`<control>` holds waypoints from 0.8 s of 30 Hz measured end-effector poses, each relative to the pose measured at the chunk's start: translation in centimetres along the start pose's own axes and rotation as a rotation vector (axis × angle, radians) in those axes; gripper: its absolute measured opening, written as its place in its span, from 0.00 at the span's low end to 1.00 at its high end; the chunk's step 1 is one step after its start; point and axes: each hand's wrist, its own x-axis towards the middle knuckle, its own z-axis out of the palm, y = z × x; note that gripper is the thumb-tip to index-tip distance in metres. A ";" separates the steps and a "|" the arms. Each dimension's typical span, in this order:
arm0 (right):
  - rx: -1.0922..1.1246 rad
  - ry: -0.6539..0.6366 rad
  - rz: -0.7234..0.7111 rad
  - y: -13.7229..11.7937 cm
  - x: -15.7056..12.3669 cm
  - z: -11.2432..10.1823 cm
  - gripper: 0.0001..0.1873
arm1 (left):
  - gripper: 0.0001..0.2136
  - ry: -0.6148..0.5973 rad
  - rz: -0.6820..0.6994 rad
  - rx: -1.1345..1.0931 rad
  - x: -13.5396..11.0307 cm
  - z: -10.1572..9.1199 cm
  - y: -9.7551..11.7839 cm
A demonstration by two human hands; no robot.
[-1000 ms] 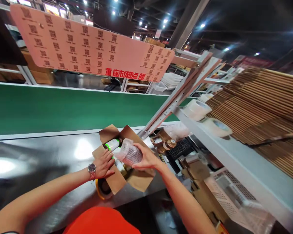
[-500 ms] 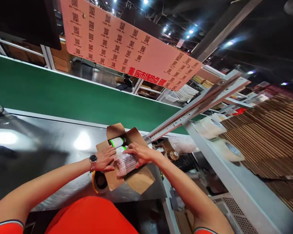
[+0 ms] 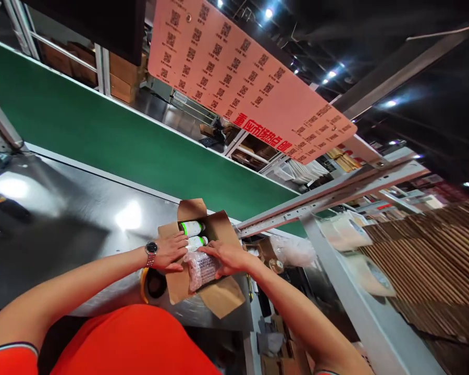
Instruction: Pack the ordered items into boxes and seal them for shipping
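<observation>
An open cardboard box lies on the dark steel table in front of me. Two white bottles with green bands lie side by side at its far end. A bubble-wrapped item sits in the near part of the box. My right hand lies flat on top of that wrapped item, fingers stretched out. My left hand, with a wristwatch on its wrist, rests against the box's left flap, fingers extended toward the bottles.
A roll of tape lies beside the box's near left corner. A green conveyor belt runs behind the table. A pink sheet of QR codes hangs above. At the right, a white shelf holds tape rolls and stacked flat cardboard.
My right hand brought the bubble-wrapped item down from above the box into it and now presses on it. The camera has tilted and swung left.
</observation>
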 end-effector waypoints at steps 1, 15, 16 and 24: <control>0.005 -0.006 0.003 0.0 -0.1 0.2 0.59 | 0.23 0.003 -0.001 -0.011 0.0 0.1 0.0; 0.391 -0.138 0.103 2.5 2.5 3.5 0.68 | 0.25 0.027 0.001 0.026 -0.2 0.6 -0.2; 0.373 -0.155 0.105 2.6 2.8 3.9 0.68 | 0.25 0.020 -0.002 0.029 -0.2 0.5 -0.1; 0.203 -0.179 0.123 2.5 4.2 5.6 0.67 | 0.25 -0.028 -0.002 0.031 0.2 -0.1 0.2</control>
